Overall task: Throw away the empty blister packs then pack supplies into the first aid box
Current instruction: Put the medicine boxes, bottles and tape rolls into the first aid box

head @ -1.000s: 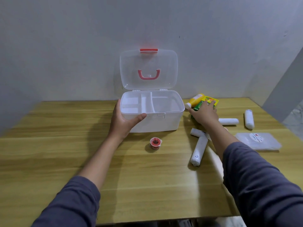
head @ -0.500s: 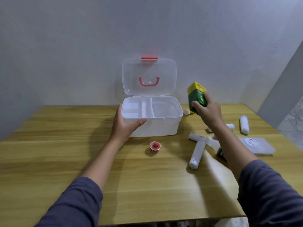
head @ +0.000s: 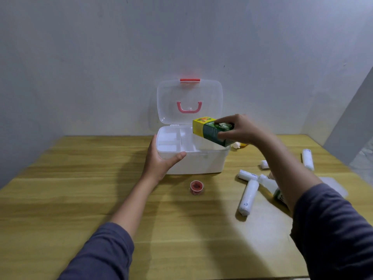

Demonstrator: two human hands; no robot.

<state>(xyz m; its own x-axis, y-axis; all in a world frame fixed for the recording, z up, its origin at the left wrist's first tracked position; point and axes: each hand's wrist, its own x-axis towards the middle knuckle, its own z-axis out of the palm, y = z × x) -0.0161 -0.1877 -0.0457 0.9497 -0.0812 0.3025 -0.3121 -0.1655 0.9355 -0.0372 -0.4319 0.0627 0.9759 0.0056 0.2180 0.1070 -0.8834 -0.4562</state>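
Observation:
The white first aid box (head: pixel 201 162) stands open on the wooden table, its clear lid (head: pixel 189 93) with a pink handle tilted back against the wall. Inside is a divided white tray. My left hand (head: pixel 159 160) grips the box's front left corner, thumb on the rim. My right hand (head: pixel 240 130) holds a green and yellow carton (head: pixel 207 130) tilted over the right side of the box's opening. A yellow bottle (head: pixel 239 146) peeks out behind the box, mostly hidden by my hand.
A small red tape roll (head: pixel 196 187) lies in front of the box. White bandage rolls (head: pixel 248 197) (head: pixel 307 159) and a white squeeze bottle (head: pixel 270 184) lie to the right, with a flat clear packet (head: pixel 335 186) partly behind my right arm. Grey walls enclose the table.
My right hand picked the green and yellow carton off the table, lifted it, and carried it left over the box's opening. My left hand has stayed on the box.

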